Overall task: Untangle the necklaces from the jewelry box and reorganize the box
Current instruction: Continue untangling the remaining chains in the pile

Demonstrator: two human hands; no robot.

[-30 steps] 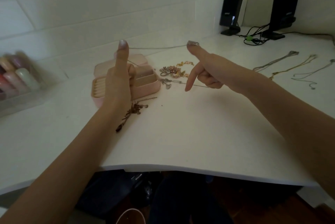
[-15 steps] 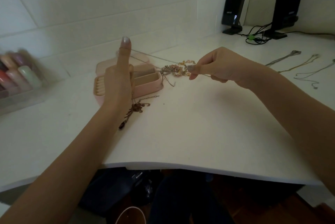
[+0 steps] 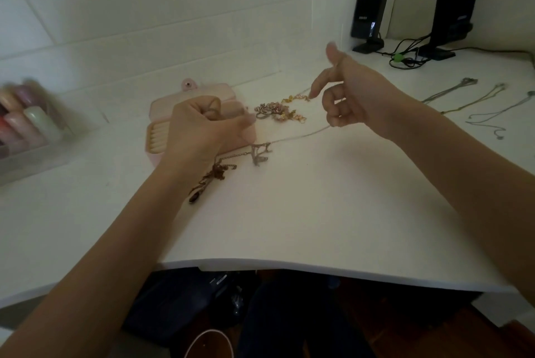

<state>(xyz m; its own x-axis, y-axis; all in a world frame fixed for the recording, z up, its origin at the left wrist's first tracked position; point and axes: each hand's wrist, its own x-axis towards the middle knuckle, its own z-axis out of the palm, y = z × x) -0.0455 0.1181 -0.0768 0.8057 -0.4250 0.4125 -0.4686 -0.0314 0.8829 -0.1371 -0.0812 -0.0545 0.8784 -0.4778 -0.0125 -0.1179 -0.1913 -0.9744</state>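
Necklaces, head view. Three thin chains (image 3: 474,102) lie straightened and apart from one another near the right edge of the white desk (image 3: 289,227); these are judged done. A silver chain with a pendant (image 3: 260,153) is in hand: it runs from the pendant on the desk, just right of the box, up to the right hand (image 3: 347,97), whose curled lower fingers hold it while the thumb points up. The left hand (image 3: 202,128) is closed in a fist in front of the pink jewelry box (image 3: 162,137), which sits open near the back left of the desk; blur hides whether the fist pinches the chain's other end, though that seems likely. Left to do, as judged: a dark brownish tangle (image 3: 211,176) lies just in front of the box, a cluster of rings and gold pieces (image 3: 278,111) lies just to its right, and nothing has yet been returned to the compartments. A clear organiser of bottles (image 3: 26,126) stands at the left edge; two black speakers (image 3: 414,13) stand at the back right corner.

Against the earlier frames: the left thumb, upright then, is now folded into the fist; the right hand has lifted rightward, and the pendant now lies in front of the cluster, nearer the desk's front edge.
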